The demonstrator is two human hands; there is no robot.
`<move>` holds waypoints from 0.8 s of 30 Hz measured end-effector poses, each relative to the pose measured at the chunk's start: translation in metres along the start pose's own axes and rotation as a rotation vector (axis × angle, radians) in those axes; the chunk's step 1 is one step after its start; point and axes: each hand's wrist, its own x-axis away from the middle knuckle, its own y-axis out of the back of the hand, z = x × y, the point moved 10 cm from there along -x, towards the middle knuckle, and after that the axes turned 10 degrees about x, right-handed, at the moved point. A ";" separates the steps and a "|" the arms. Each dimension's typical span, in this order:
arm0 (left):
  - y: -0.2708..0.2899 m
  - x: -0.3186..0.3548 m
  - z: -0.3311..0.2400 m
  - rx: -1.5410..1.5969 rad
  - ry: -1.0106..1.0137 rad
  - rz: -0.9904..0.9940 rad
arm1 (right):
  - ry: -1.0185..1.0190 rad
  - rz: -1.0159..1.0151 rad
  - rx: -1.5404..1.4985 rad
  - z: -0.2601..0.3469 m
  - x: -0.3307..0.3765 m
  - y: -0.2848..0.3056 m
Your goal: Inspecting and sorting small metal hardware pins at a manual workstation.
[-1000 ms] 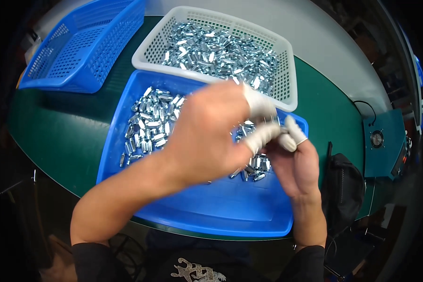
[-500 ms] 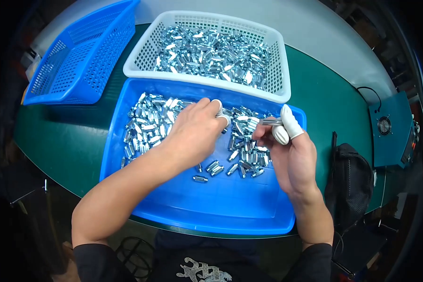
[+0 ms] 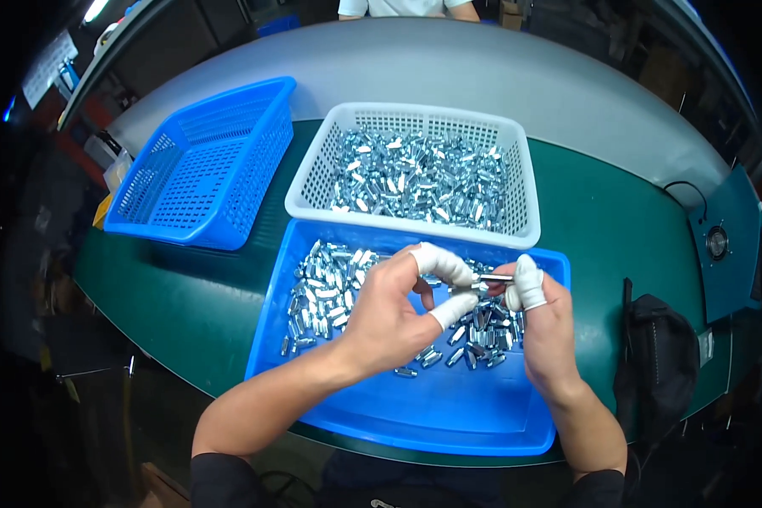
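Note:
My left hand [image 3: 398, 313] and my right hand [image 3: 543, 326] meet over a shallow blue tray [image 3: 432, 415], both with white finger cots on the fingertips. Between them they pinch one small silver metal part [image 3: 485, 283], the left thumb and forefinger on one end and the right fingers on the other. Several more shiny metal parts [image 3: 322, 296] lie loose in the tray's far half, some hidden under my hands. Behind the tray stands a white mesh basket [image 3: 516, 233] filled with the same metal parts [image 3: 415, 178].
An empty blue mesh basket [image 3: 199, 161] sits at the left on the green mat [image 3: 186, 288]. A black pouch [image 3: 660, 372] lies at the right edge, with a blue box with a small fan [image 3: 724, 245] behind it. A person's torso shows at the far side.
My left hand has come down and back from over the tray's middle and now pinches the part together with my right hand. The view has tilted, so the baskets appear lower.

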 end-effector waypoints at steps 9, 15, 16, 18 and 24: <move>0.002 0.005 -0.012 -0.139 -0.100 0.043 | 0.100 0.071 0.206 0.007 0.007 -0.007; 0.003 0.006 -0.012 -0.266 -0.133 0.037 | 0.078 -0.064 0.011 0.011 0.005 0.007; 0.003 0.006 -0.013 -0.267 -0.136 0.035 | 0.071 -0.020 0.016 0.008 0.004 0.002; -0.003 0.008 -0.016 -0.277 -0.172 0.076 | 0.058 0.033 0.021 0.009 0.006 -0.005; -0.006 0.010 -0.025 -0.321 -0.266 0.097 | 0.178 0.055 0.251 0.026 0.012 -0.007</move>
